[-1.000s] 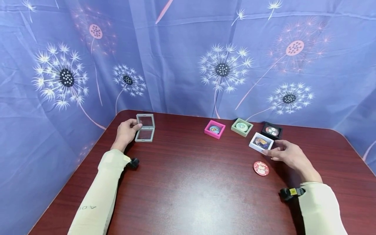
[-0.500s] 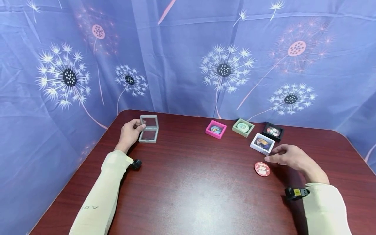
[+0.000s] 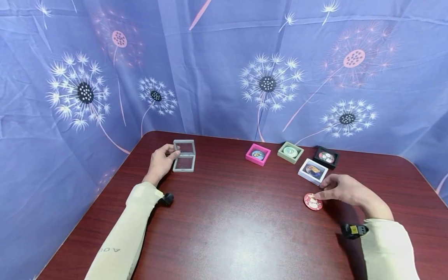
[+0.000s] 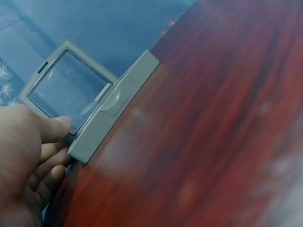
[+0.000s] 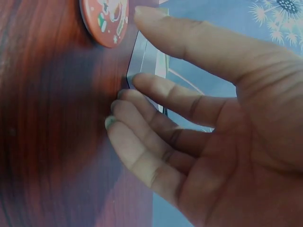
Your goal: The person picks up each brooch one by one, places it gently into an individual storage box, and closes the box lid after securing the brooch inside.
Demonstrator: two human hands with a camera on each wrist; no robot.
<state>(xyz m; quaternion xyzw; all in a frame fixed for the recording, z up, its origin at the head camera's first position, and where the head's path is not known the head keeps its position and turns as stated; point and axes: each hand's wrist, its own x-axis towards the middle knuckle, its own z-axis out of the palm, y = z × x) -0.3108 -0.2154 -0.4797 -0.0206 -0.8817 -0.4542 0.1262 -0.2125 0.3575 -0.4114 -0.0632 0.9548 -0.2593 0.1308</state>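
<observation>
My left hand pinches the left side of a grey-green square display case near the table's far left corner. The case's clear-windowed lid is raised; in the left wrist view my thumb lies by the hinge and the case's thick side wall faces the camera. My right hand hovers with fingers apart, the thumb over a round red badge lying flat. The right wrist view shows nothing in its grasp, the badge just beyond the thumb. A white display case with a picture badge sits beyond the fingertips.
Behind the white case stands a black case with a badge. Green and pink cases, also holding badges, are further left. A blue dandelion-print cloth borders the dark red wooden table behind and at left.
My right hand has let go of the white case and moved over toward the red badge. My left hand has shifted the open case slightly to the right.
</observation>
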